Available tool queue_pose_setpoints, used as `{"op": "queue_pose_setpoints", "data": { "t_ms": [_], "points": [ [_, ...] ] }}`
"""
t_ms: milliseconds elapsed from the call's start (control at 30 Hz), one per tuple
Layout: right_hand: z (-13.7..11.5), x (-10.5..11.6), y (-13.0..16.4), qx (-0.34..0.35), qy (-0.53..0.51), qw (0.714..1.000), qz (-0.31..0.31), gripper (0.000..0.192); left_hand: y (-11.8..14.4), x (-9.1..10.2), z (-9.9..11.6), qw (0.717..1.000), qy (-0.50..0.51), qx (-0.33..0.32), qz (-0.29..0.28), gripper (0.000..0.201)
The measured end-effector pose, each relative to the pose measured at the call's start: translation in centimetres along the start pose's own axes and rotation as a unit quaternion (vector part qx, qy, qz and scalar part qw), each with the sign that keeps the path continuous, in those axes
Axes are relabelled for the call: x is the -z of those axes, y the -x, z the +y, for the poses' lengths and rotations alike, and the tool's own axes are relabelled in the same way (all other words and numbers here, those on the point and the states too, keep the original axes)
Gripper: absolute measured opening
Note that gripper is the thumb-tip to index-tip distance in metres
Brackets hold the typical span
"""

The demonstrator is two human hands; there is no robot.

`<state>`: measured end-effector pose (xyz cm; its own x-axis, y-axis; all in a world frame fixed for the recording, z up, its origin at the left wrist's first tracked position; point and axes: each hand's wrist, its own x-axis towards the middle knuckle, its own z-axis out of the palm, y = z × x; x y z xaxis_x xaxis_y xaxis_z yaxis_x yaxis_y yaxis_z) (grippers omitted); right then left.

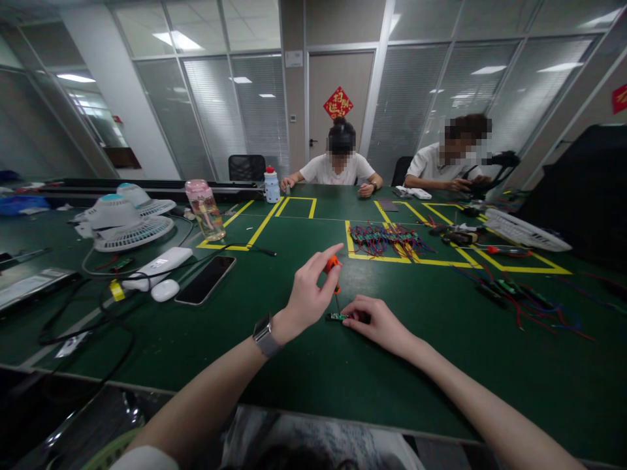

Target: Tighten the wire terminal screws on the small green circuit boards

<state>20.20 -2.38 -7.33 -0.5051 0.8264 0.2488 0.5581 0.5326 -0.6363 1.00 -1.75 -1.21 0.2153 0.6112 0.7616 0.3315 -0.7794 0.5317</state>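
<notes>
Board [337,317] lies flat on the tabletop [304,365], long axis left-right, pinned at its right end by our right hand [377,323], fingers curled down. Directly above, our left hand [309,295] pinches an orange screwdriver [333,266] upright, tip on the board. Board detail is too small; fingers hide its right end.

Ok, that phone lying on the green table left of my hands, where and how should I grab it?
Probably by its two long edges, coming from above. The phone lies flat, screen up, so there is nothing to get under. Its near short end points toward you and looks free, while a white mouse and black cable lie close on its left, so approach from the right side.
</notes>
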Motion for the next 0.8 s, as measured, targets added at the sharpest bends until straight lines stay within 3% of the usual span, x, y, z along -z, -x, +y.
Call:
{"op": "queue_pose_setpoints", "data": {
  "t_ms": [100, 267, 467, 667, 800],
  "points": [
    [-0.13, 0.03, 0.03, -0.001, 0.002, 1.0, 0.001, 0.01, -0.08, 0.23, 0.24, 0.999, -0.04, -0.033, -0.002, 0.027],
    [-0.07, -0.02, 0.0, 0.004, -0.005, 1.0, 0.003, 0.01, -0.15, 0.26, 0.3, 0.999, -0.013, -0.032, -0.004, 0.038],
    [-0.11, -0.01, 0.02, 0.003, -0.004, 1.0, 0.004, 0.009, -0.29, 0.33, 0.11, 0.997, -0.053, -0.044, 0.031, 0.022],
    [-0.08, 0.0, -0.02, 0.003, -0.007, 1.0, 0.003, 0.01, -0.09, 0.1, 0.19, 0.999, -0.011, -0.036, 0.004, 0.037],
    [0.0, -0.03, -0.01, 0.003, -0.004, 1.0, 0.003, 0.01, -0.23, 0.24, 0.29, 0.997, -0.049, -0.053, 0.021, 0.027]
  ]
}}
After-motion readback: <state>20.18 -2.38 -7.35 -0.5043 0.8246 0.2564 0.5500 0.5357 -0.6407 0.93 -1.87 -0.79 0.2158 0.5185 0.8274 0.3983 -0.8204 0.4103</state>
